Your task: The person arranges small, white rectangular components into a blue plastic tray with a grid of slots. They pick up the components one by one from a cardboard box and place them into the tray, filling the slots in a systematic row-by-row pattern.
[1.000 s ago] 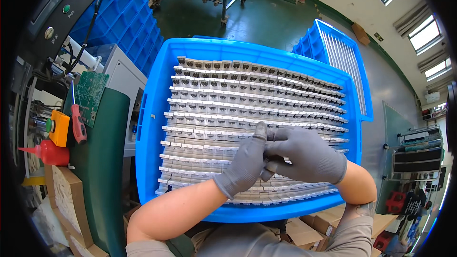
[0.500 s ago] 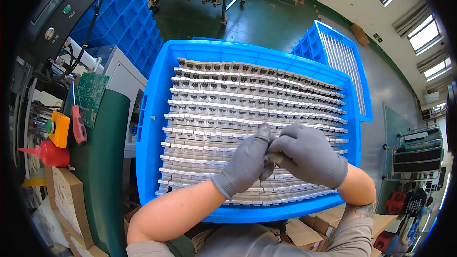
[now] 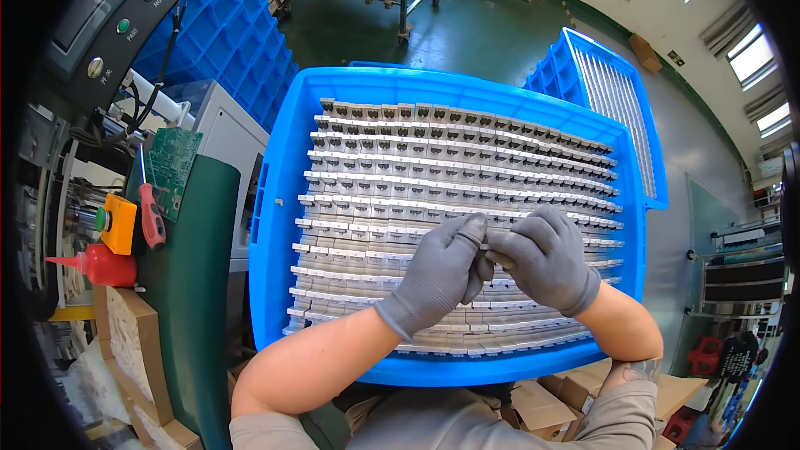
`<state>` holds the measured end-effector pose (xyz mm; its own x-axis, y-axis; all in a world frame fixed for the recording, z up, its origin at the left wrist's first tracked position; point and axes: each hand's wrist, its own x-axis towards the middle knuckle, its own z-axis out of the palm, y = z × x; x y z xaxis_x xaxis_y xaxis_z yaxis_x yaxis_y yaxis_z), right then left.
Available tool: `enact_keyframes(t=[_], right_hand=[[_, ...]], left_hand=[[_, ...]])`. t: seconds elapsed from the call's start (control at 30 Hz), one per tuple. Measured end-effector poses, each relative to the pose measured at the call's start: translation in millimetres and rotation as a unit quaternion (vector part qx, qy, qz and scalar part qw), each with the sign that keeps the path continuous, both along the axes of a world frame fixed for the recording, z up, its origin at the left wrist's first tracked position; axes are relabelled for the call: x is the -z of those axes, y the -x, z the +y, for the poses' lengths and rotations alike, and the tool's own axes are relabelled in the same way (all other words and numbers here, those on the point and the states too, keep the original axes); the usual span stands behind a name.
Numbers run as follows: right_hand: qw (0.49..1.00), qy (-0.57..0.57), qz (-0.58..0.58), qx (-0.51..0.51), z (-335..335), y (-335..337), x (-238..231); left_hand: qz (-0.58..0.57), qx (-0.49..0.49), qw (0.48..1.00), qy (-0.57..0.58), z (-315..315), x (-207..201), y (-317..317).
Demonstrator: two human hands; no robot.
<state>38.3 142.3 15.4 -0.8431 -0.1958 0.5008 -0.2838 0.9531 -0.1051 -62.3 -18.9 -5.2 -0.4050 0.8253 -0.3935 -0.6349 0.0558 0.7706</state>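
Observation:
A large blue plastic crate (image 3: 277, 225) lies in front of me. Inside are long rows of small white-grey blocks (image 3: 375, 165), with dark parts showing at the far rows. My left hand (image 3: 437, 273), in a grey knit glove, is closed above the crate's middle, thumb pointing up and forward. Beside it my right hand (image 3: 552, 260), gloved the same way, has its thumb and fingers pinched together. Their fingertips meet over the blocks. Whatever they pinch is tiny and mostly covered by the gloves, so I cannot make it out.
To the left are a red-handled screwdriver (image 3: 152, 218), a green circuit board (image 3: 173, 168), an orange button box (image 3: 119, 223) and a red squeeze bottle (image 3: 108, 265). A second blue crate (image 3: 654, 162) stands behind on the right. Stacked blue crates (image 3: 225, 42) and a wheeled rack (image 3: 406, 0) are farther off.
The whole view has shifted slightly, so the crate appears farther right. My hands stay together at its middle; the right hand's fingers have drawn back a little from the left palm.

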Motion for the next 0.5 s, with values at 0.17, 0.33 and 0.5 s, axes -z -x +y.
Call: enact_keyframes(t=[0.17,0.33,0.5], right_hand=[[0.999,0.009,-0.019,-0.025,9.4,8.7,-1.9],[0.977,0.189,0.006,0.093,72.5,57.2,13.3],[0.975,0.126,-0.072,0.166,108.8,98.0,37.9]], left_hand=[[-0.018,-0.029,0.999,0.024,1.2,1.1,-0.6],[0.022,0.009,0.999,0.027,1.2,-2.8,-1.8],[0.049,0.041,0.998,0.016,0.1,-0.4,-4.6]])
